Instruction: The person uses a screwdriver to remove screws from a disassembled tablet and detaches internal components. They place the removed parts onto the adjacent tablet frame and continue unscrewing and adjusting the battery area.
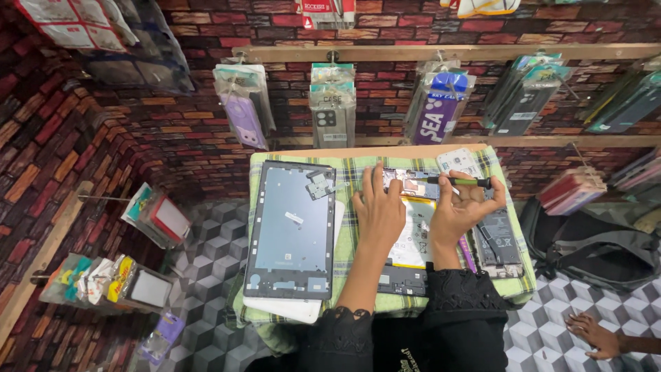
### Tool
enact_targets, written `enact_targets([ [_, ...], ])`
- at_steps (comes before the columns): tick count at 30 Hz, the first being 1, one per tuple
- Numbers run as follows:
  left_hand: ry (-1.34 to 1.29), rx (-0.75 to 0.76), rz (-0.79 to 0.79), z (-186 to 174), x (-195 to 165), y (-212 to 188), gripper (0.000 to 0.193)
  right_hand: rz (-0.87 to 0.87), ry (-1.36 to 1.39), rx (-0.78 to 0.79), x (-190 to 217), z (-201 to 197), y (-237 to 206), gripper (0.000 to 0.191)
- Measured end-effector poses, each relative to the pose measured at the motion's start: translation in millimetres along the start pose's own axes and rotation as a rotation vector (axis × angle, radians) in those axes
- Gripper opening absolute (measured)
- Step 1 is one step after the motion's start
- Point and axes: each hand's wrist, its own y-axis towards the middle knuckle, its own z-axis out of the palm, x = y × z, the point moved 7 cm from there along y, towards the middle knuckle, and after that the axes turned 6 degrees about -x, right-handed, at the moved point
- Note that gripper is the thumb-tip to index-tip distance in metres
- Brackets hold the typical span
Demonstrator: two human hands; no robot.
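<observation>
Landmark: opened tablet (412, 234) on the cloth-covered table (358, 176). Left of it, apart: tablet back frame (291, 231), lying on a white slab (292, 308). Just right of it: opened phone (497, 241). Behind it to the right: phone back cover (460, 162). Left hand (379, 210) rests on it; right hand (465, 207) over its right edge, holding screwdriver (460, 182) across its far end.

Woven checked cloth (358, 180), matt tablet shell (292, 231)
</observation>
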Motion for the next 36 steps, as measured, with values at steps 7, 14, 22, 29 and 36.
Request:
enact_targets([
  [7, 0.030, 0.058, -0.022, 8.6, -3.4, 9.4, 0.027, -0.005, 0.001, -0.012, -0.3, 0.1, 0.4, 0.071],
  [14, -0.014, 0.020, -0.025, 5.3, -2.4, 7.5, 0.025, -0.001, -0.037, -0.027, 3.0, -4.2, -0.8, 0.072],
  [22, -0.100, 0.038, -0.139, 5.8, 9.5, 10.5, 0.020, -0.026, -0.149, -0.031, 8.8, -5.9, 0.7, 0.070],
  [29, -0.070, -0.020, -0.140, 8.8, 13.8, 9.4, 0.023, 0.000, -0.204, -0.047, 11.2, -6.8, 3.2, 0.071],
  [36, -0.111, -0.070, -0.129, 6.5, 15.5, 10.7, 0.018, -0.012, -0.322, -0.006, 16.3, -1.2, 2.7, 0.069],
])
